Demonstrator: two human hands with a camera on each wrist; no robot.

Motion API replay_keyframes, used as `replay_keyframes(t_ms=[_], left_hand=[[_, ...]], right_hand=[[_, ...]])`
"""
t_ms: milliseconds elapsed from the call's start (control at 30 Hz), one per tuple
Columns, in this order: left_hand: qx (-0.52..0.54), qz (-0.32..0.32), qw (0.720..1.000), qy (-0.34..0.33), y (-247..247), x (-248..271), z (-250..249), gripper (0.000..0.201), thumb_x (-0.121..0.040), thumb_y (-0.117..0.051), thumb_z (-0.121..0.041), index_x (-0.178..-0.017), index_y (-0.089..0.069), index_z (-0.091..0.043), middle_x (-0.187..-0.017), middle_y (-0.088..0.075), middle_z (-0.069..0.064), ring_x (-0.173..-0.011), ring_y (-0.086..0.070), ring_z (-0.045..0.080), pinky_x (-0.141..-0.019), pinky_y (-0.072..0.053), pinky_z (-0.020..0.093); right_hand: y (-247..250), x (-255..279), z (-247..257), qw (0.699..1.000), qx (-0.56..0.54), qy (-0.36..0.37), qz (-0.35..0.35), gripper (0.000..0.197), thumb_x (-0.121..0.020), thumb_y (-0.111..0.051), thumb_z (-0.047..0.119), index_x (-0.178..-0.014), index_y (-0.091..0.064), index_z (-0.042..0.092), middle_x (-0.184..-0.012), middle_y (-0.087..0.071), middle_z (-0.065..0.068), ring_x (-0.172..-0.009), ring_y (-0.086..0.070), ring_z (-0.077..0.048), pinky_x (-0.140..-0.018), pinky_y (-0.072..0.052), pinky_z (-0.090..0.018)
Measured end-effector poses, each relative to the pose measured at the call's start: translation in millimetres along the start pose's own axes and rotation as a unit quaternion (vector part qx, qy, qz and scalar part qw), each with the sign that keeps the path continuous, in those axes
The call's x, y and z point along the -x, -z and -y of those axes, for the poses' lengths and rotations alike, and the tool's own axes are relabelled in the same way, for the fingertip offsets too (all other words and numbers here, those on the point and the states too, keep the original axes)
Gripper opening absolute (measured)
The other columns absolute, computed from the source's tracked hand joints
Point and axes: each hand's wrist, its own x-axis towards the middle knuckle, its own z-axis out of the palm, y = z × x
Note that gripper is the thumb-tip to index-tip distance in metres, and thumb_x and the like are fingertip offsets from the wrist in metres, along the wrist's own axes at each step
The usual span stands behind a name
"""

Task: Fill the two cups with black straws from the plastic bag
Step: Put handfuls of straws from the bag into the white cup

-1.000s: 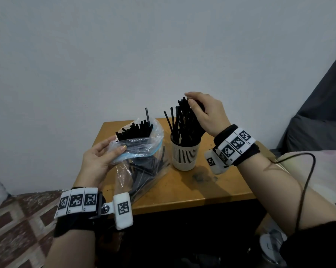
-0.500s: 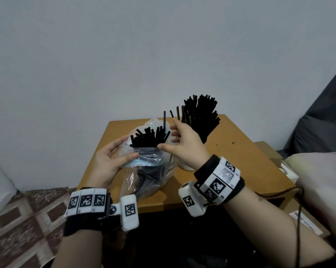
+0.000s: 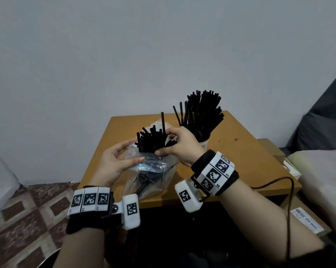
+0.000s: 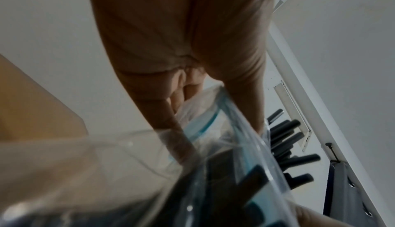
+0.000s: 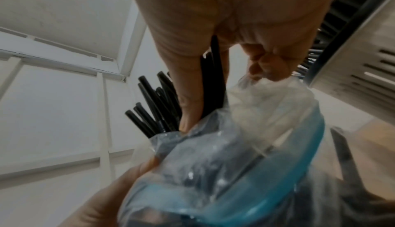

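A clear plastic bag (image 3: 153, 171) with a blue zip edge stands on the wooden table (image 3: 240, 151), black straws (image 3: 153, 140) sticking out of its mouth. My left hand (image 3: 122, 161) pinches the bag's rim between thumb and fingers. My right hand (image 3: 175, 146) curls round a bunch of the straws above the bag's mouth. In the right wrist view the thumb (image 5: 190, 104) presses against the straws (image 5: 153, 105) just above the bag (image 5: 256, 146). One white slotted cup (image 3: 205, 146), packed with black straws (image 3: 202, 115), stands behind my right hand. I see no second cup.
A cardboard box (image 3: 269, 149) and a pale bundle (image 3: 318, 171) lie right of the table, dark upholstery (image 3: 321, 122) behind them. A cable (image 3: 279, 182) runs from my right wrist. Patterned floor (image 3: 28, 209) lies to the left. A wall backs the table.
My right hand left the top of the cup's straws, came left to the bag and closed round the straws sticking out. The left hand kept hold of the bag.
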Motion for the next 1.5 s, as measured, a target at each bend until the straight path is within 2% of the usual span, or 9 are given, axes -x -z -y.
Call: replay_keyframes(t_ms=[100, 233, 367, 567, 800, 933, 1067, 1400, 1500], left_hand=[[0.011, -0.01, 1.0, -0.005, -3, -1, 1, 0.073, -0.029, -0.096, -0.029, -0.097, -0.067, -0.03, -0.106, -0.072, 0.0, -0.103, -0.067, 0.019, -0.086, -0.057, 0.034], [0.012, -0.028, 0.999, -0.018, -10, 0, -2, 0.055, -0.051, -0.079, -0.008, -0.1, -0.062, -0.027, -0.102, -0.069, -0.003, -0.1, -0.067, 0.016, -0.084, -0.057, 0.03], [0.016, -0.049, 0.999, -0.009, -11, 0, -3, 0.06, -0.051, -0.08, -0.011, -0.107, -0.061, -0.022, -0.108, -0.066, 0.0, -0.102, -0.066, 0.018, -0.089, -0.054, 0.037], [-0.003, -0.047, 0.999, -0.015, -15, 2, -4, 0.055, -0.056, -0.08, -0.007, -0.104, -0.061, -0.025, -0.106, -0.066, -0.005, -0.098, -0.066, 0.01, -0.084, -0.056, 0.031], [-0.028, -0.019, 0.999, -0.029, -18, 1, -3, 0.052, -0.065, -0.077, 0.006, -0.104, -0.06, -0.023, -0.101, -0.065, -0.01, -0.079, -0.066, -0.01, -0.068, -0.054, 0.013], [-0.019, -0.034, 0.999, -0.025, -20, 0, -4, 0.054, -0.057, -0.08, -0.006, -0.105, -0.062, -0.023, -0.103, -0.066, -0.008, -0.086, -0.069, 0.001, -0.075, -0.057, 0.023], [-0.003, -0.036, 0.999, -0.02, -22, 0, -4, 0.053, -0.052, -0.08, -0.011, -0.101, -0.064, -0.024, -0.106, -0.068, -0.001, -0.088, -0.07, 0.01, -0.074, -0.058, 0.027], [0.009, -0.036, 0.999, -0.035, -26, 0, -4, 0.06, -0.051, -0.081, -0.012, -0.109, -0.065, -0.019, -0.108, -0.07, 0.002, -0.094, -0.07, 0.018, -0.075, -0.059, 0.029], [0.011, -0.038, 0.999, -0.036, -28, 1, -6, 0.063, -0.052, -0.081, -0.012, -0.113, -0.064, -0.015, -0.107, -0.07, 0.0, -0.093, -0.071, 0.015, -0.076, -0.059, 0.03]], right_hand=[[2, 5, 2, 0.997, 0.043, 0.051, -0.03, 0.034, -0.071, -0.081, 0.027, -0.1, -0.066, 0.022, -0.09, -0.045, 0.009, -0.076, -0.041, 0.003, -0.07, -0.036, -0.018], [2, 9, 4, 0.992, 0.056, 0.094, -0.063, 0.026, -0.079, -0.074, 0.031, -0.101, -0.068, 0.018, -0.093, -0.051, 0.006, -0.073, -0.043, 0.001, -0.067, -0.035, -0.016], [2, 12, 5, 0.991, -0.081, 0.085, -0.059, 0.017, -0.077, -0.076, 0.026, -0.093, -0.069, 0.025, -0.091, -0.067, 0.003, -0.08, -0.064, -0.016, -0.078, -0.056, -0.041], [0, 9, -8, 0.994, -0.102, 0.031, 0.008, 0.077, -0.068, -0.082, 0.009, -0.137, -0.047, 0.016, -0.105, -0.062, -0.003, -0.083, -0.068, -0.019, -0.087, -0.055, -0.033], [-6, 4, -14, 0.994, -0.081, 0.065, -0.022, 0.031, -0.074, -0.079, 0.024, -0.103, -0.069, 0.023, -0.09, -0.07, 0.002, -0.083, -0.065, -0.019, -0.078, -0.055, -0.042], [-6, 4, -14, 0.986, -0.107, 0.095, -0.083, 0.01, -0.081, -0.073, 0.021, -0.085, -0.066, 0.027, -0.071, -0.062, 0.016, -0.062, -0.057, 0.004, -0.061, -0.044, -0.015], [-1, 8, -12, 0.973, -0.103, 0.132, -0.158, 0.016, -0.086, -0.067, 0.021, -0.101, -0.069, 0.016, -0.086, -0.066, 0.013, -0.079, -0.062, 0.005, -0.068, -0.048, -0.01], [10, 8, -4, 0.943, -0.11, 0.192, -0.25, 0.03, -0.091, -0.059, 0.029, -0.106, -0.06, 0.003, -0.087, -0.07, 0.0, -0.08, -0.068, -0.014, -0.071, -0.058, -0.037], [16, 11, 2, 0.947, -0.08, 0.21, -0.227, 0.023, -0.091, -0.062, 0.021, -0.109, -0.06, 0.008, -0.089, -0.066, 0.01, -0.082, -0.066, -0.002, -0.075, -0.058, -0.03]])
